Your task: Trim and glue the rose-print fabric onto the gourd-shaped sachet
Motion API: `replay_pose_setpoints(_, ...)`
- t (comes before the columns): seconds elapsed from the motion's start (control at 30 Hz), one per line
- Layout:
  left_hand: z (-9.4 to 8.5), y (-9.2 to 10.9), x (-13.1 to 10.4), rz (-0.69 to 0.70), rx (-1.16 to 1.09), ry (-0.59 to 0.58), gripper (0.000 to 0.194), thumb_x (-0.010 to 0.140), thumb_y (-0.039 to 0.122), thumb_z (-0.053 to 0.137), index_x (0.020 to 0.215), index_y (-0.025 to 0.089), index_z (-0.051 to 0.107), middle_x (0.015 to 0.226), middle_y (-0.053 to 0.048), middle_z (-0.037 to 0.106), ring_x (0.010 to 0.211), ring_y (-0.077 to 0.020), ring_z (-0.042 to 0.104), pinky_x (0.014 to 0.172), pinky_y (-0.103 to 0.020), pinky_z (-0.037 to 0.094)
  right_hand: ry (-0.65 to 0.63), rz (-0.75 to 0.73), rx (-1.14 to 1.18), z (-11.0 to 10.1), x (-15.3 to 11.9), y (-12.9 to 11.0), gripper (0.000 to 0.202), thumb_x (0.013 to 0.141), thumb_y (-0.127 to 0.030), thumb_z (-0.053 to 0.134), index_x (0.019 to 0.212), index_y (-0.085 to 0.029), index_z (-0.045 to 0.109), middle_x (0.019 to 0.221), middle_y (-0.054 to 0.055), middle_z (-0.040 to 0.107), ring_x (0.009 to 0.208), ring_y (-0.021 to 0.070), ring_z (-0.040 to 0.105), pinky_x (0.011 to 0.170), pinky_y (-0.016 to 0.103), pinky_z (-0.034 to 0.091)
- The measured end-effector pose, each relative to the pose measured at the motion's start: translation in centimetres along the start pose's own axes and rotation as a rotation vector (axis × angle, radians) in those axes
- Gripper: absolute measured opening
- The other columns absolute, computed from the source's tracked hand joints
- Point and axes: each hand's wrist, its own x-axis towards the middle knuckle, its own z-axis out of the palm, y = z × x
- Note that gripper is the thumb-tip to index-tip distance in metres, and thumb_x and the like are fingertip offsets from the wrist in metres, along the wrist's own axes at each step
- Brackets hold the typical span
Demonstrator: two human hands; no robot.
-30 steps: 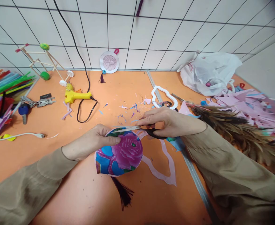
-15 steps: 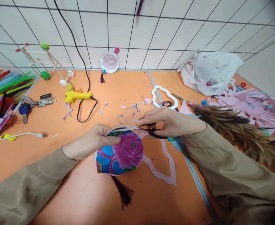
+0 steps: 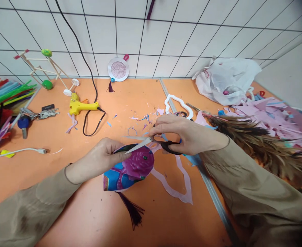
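My left hand (image 3: 103, 155) pinches the top left edge of a round paper fan face (image 3: 130, 168) printed with a magenta flower on blue. A dark tassel (image 3: 132, 210) hangs below it over the orange table. My right hand (image 3: 181, 132) works black-handled scissors (image 3: 153, 142), whose blades are spread apart at the fan's upper edge, right beside my left thumb. A long pale pink paper offcut (image 3: 178, 181) trails from the fan toward the right.
On the orange table (image 3: 63, 147) lie a yellow glue gun (image 3: 80, 106) with black cord, keys (image 3: 36, 114), pipe cleaners (image 3: 3, 94), a white cable (image 3: 19, 151), a stick model (image 3: 46, 70), another round fan (image 3: 118, 69), a white frame (image 3: 178, 104), a plastic bag (image 3: 225, 80), pink scraps (image 3: 277, 118) and feathers (image 3: 246, 132).
The scissor blades, closed along the fan's top edge before, have spread apart. The fan has tilted and sunk slightly. The view has shifted a little.
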Motion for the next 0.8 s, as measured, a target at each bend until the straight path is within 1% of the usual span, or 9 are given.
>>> replay_pose_setpoints(0.07, 0.1, 0.2, -0.2, 0.085, 0.189, 0.049, 0.034, 0.088, 0.041, 0.059, 0.08, 0.014, 0.078, 0.058, 0.0, 0.065, 0.048, -0.0112, 0.052, 0.046, -0.021, 0.039, 0.027, 0.018, -0.046, -0.3, -0.3, -0.3, 0.026, 0.081, -0.015, 0.059, 0.106, -0.019, 0.066, 0.093, 0.008, 0.064, 0.086, 0.0209, 0.057, 0.078, 0.036, 0.045)
replay_pose_setpoints(0.13, 0.1, 0.3, -0.4, 0.168, 0.338, 0.089, 0.035, 0.09, 0.039, 0.055, 0.082, 0.013, 0.078, 0.055, 0.001, 0.06, 0.048, -0.0098, 0.047, 0.046, -0.021, 0.036, 0.023, 0.017, -0.074, -0.8, -0.5, -0.7, 0.027, 0.081, -0.013, 0.059, 0.106, -0.022, 0.065, 0.093, 0.007, 0.063, 0.085, 0.0211, 0.056, 0.077, 0.036, 0.044)
replay_pose_setpoints(0.2, 0.1, 0.4, -0.6, 0.244, 0.45, 0.12, 0.035, 0.092, 0.033, 0.051, 0.084, 0.013, 0.078, 0.055, 0.002, 0.06, 0.048, -0.0091, 0.044, 0.046, -0.02, 0.035, 0.021, 0.017, -0.106, -1.2, -0.6, -1.2, 0.027, 0.081, -0.012, 0.058, 0.105, -0.024, 0.064, 0.093, 0.006, 0.062, 0.087, 0.0218, 0.056, 0.077, 0.037, 0.043)
replay_pose_setpoints(0.33, 0.0, 0.3, -0.7, 0.387, 0.597, 0.181, 0.033, 0.09, 0.017, 0.045, 0.098, 0.016, 0.078, 0.061, 0.001, 0.065, 0.05, -0.0088, 0.049, 0.049, -0.019, 0.038, 0.031, 0.021, -0.178, -1.5, -0.5, -1.8, 0.027, 0.082, -0.013, 0.058, 0.105, -0.025, 0.063, 0.09, 0.006, 0.06, 0.083, 0.0218, 0.054, 0.073, 0.037, 0.041)
replay_pose_setpoints(0.4, 0.0, 0.2, -0.7, 0.454, 0.653, 0.219, 0.033, 0.091, 0.016, 0.045, 0.099, 0.016, 0.077, 0.057, 0.002, 0.063, 0.047, -0.0083, 0.048, 0.047, -0.018, 0.037, 0.026, 0.018, -0.193, -1.6, -0.5, -1.9, 0.027, 0.082, -0.014, 0.057, 0.106, -0.026, 0.063, 0.09, 0.006, 0.059, 0.081, 0.0216, 0.053, 0.072, 0.037, 0.04)
replay_pose_setpoints(0.47, 0.0, 0.1, -0.7, 0.507, 0.694, 0.262, 0.032, 0.093, 0.019, 0.045, 0.095, 0.015, 0.077, 0.052, 0.003, 0.058, 0.044, -0.0077, 0.044, 0.045, -0.018, 0.034, 0.024, 0.008, -0.205, -1.6, -0.6, -1.9, 0.028, 0.083, -0.013, 0.057, 0.107, -0.024, 0.064, 0.091, 0.006, 0.059, 0.082, 0.0217, 0.053, 0.071, 0.037, 0.039)
replay_pose_setpoints(0.57, -0.1, 0.1, -0.7, 0.544, 0.728, 0.29, 0.032, 0.094, 0.019, 0.045, 0.086, 0.014, 0.076, 0.05, 0.004, 0.055, 0.042, -0.0072, 0.041, 0.044, -0.018, 0.031, 0.031, -0.009, -0.216, -1.6, -0.6, -1.9, 0.028, 0.083, -0.012, 0.057, 0.108, -0.022, 0.064, 0.091, 0.008, 0.059, 0.081, 0.022, 0.053, 0.07, 0.037, 0.039)
replay_pose_setpoints(0.67, -0.1, 0.0, -0.6, 0.538, 0.746, 0.287, 0.032, 0.094, 0.018, 0.045, 0.079, 0.014, 0.074, 0.049, 0.004, 0.053, 0.042, -0.0072, 0.041, 0.043, -0.019, 0.031, 0.029, 0.004, -0.223, -1.7, -0.6, -2.1, 0.028, 0.083, -0.013, 0.057, 0.108, -0.023, 0.063, 0.091, 0.007, 0.059, 0.081, 0.0218, 0.054, 0.07, 0.037, 0.04)
replay_pose_setpoints(0.8, -0.2, -0.1, -0.8, 0.563, 0.819, 0.312, 0.031, 0.095, 0.019, 0.043, 0.081, 0.016, 0.072, 0.055, 0.001, 0.062, 0.046, -0.0087, 0.051, 0.047, -0.019, 0.036, 0.055, -0.011, -0.26, -2.0, -0.6, -2.4, 0.029, 0.085, -0.014, 0.056, 0.11, -0.026, 0.061, 0.087, 0.005, 0.057, 0.078, 0.0207, 0.052, 0.069, 0.036, 0.039)
